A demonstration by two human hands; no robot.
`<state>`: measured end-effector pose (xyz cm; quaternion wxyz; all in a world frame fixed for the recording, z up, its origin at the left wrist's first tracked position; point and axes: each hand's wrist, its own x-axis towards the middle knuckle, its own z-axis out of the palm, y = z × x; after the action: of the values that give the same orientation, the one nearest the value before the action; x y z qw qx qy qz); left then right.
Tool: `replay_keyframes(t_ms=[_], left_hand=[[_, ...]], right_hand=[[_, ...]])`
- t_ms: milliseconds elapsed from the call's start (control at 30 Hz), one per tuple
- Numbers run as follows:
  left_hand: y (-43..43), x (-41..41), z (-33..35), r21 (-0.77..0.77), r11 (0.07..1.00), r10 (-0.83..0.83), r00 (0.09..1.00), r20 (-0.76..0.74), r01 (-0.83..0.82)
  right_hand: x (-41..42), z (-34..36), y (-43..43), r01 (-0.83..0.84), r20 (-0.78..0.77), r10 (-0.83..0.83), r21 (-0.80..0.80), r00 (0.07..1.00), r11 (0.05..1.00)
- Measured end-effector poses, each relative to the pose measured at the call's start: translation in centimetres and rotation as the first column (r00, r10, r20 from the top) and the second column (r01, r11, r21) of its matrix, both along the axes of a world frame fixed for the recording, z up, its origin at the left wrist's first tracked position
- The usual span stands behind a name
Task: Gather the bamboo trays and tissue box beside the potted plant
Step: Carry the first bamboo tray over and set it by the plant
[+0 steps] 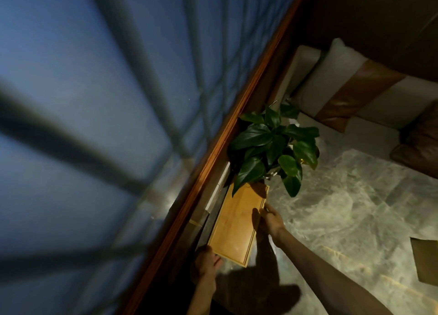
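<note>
Left hand (205,263) cups the bamboo tray (239,224) at its near corner; right hand (270,222) pinches its right edge. Advice: slide it level, flush beside the potted plant (272,146).

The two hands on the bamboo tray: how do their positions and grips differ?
The left hand is at the bamboo tray's near corner; the right hand is midway along its long edge by the marble surface. The left looks loosely curled, the right's fingers press the rim. Both touch the tray.
</note>
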<state>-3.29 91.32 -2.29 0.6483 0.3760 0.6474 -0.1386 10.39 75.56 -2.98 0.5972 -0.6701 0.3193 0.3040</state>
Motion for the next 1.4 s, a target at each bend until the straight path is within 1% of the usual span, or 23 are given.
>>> replay_keyframes(t_ms=[100, 233, 333, 400, 433, 500, 533, 567, 600, 633, 667, 700, 733, 800, 833, 867, 900, 967, 1000, 1267, 1300, 1333, 1400], left_hand=[[0.4, 1.3, 0.7, -0.005, 0.997, 0.076, 0.995, 0.064, -0.076], [2.2, 2.1, 0.2, 0.02, 0.988, 0.153, 0.987, 0.056, -0.154], [2.4, 1.7, -0.4, 0.017, 0.996, 0.082, 0.995, 0.058, -0.083], [1.9, 1.0, -1.0, 0.185, 0.979, -0.088, 0.996, 0.001, 0.086], [1.3, 0.5, -1.5, 0.315, 0.918, -0.235, 0.97, -0.059, 0.242], [-0.1, -0.7, -1.5, 0.507, 0.677, -0.507, 0.837, -0.205, 0.534], [-0.7, -1.2, -1.2, 0.557, 0.487, -0.646, 0.706, -0.289, 0.673], [-1.2, -1.4, -0.9, 0.592, 0.262, -0.767, 0.536, -0.351, 0.763], [-1.7, -1.6, -0.5, 0.59, 0.077, -0.839, 0.372, -0.398, 0.804], [-2.1, -1.6, 0.0, 0.584, -0.054, -0.869, 0.25, -0.427, 0.81], [-2.4, -1.7, 0.3, 0.56, -0.146, -0.863, 0.172, -0.475, 0.816], [-2.3, -1.9, 0.6, 0.491, -0.155, -0.878, 0.109, -0.466, 0.857], [-1.9, -2.0, 0.8, 0.449, -0.161, -0.884, 0.074, -0.461, 0.879], [-1.1, -1.8, 0.4, 0.419, -0.238, -0.878, -0.009, -0.479, 0.876], [-0.8, -1.9, -0.5, 0.394, -0.209, -0.889, -0.007, -0.457, 0.895], [-0.4, -1.9, -1.1, 0.329, -0.204, -0.909, -0.053, -0.414, 0.922], [-0.1, -1.9, -1.7, 0.305, -0.184, -0.924, -0.058, -0.379, 0.934], [0.2, -1.6, -2.1, 0.286, -0.188, -0.925, -0.072, -0.373, 0.94], [0.2, -1.6, -2.2, 0.276, -0.191, -0.925, -0.078, -0.373, 0.942], [0.8, -0.4, -1.5, 0.275, -0.289, -0.893, -0.154, -0.423, 0.917], [0.8, 0.4, -0.9, 0.256, -0.266, -0.905, -0.15, -0.397, 0.929], [0.6, 1.3, -0.3, 0.265, -0.215, -0.924, -0.107, -0.367, 0.94], [-0.4, 3.1, 1.4, 0.341, -0.093, -0.934, 0.036, -0.355, 0.935]], right_hand=[[2.0, 0.4, 1.8, -0.019, -0.03, 0.022, 0.077, 0.999, 0.997], [2.8, 0.6, 3.6, 0.02, -0.039, -0.018, 0.061, 0.999, 0.998], [2.5, 0.4, 3.3, 0.049, -0.027, -0.047, 0.093, 0.999, 0.994], [1.8, 0.4, 2.5, -0.012, 0.021, 0.011, 0.095, 1.0, 0.995], [1.2, 0.4, 2.0, -0.089, 0.069, 0.084, 0.072, 0.994, 0.993], [-0.5, 0.4, 0.7, -0.348, 0.167, 0.366, -0.126, 0.915, 0.929], [-1.6, 0.2, 0.1, -0.494, 0.171, 0.549, -0.278, 0.818, 0.824], [-2.8, -0.1, -0.4, -0.614, 0.13, 0.709, -0.408, 0.694, 0.676], [-3.8, -0.5, -0.6, -0.698, 0.057, 0.827, -0.506, 0.56, 0.507], [-4.6, -1.0, -0.7, -0.747, -0.025, 0.9, -0.569, 0.434, 0.344], [-5.2, -1.4, -0.7, -0.777, -0.105, 0.935, -0.592, 0.339, 0.215], [-5.5, -1.7, -0.6, -0.796, -0.161, 0.943, -0.587, 0.291, 0.145], [-5.7, -1.7, -0.4, -0.802, -0.18, 0.94, -0.582, 0.29, 0.136], [-5.6, -1.4, 0.0, -0.753, -0.103, 0.915, -0.608, 0.39, 0.252], [-5.5, -1.0, 0.1, -0.713, -0.046, 0.89, -0.618, 0.454, 0.331], [-5.6, -0.9, 0.1, -0.691, -0.021, 0.874, -0.621, 0.486, 0.369], [-5.6, -0.9, 0.0, -0.699, -0.034, 0.884, -0.626, 0.466, 0.345], [-5.5, -1.1, -0.1, -0.753, -0.126, 0.929, -0.627, 0.349, 0.197], [-5.4, -1.2, -0.2, -0.77, -0.161, 0.934, -0.619, 0.318, 0.155], [-4.0, -0.2, 0.1, -0.84, -0.247, 0.929, -0.533, 0.275, 0.106], [-3.5, 0.3, 0.2, -0.862, -0.267, 0.927, -0.497, 0.265, 0.104], [-2.9, 0.9, 0.3, -0.882, -0.276, 0.923, -0.456, 0.268, 0.12], [-1.9, 2.5, 0.2, -0.892, -0.238, 0.904, -0.377, 0.355, 0.251]])
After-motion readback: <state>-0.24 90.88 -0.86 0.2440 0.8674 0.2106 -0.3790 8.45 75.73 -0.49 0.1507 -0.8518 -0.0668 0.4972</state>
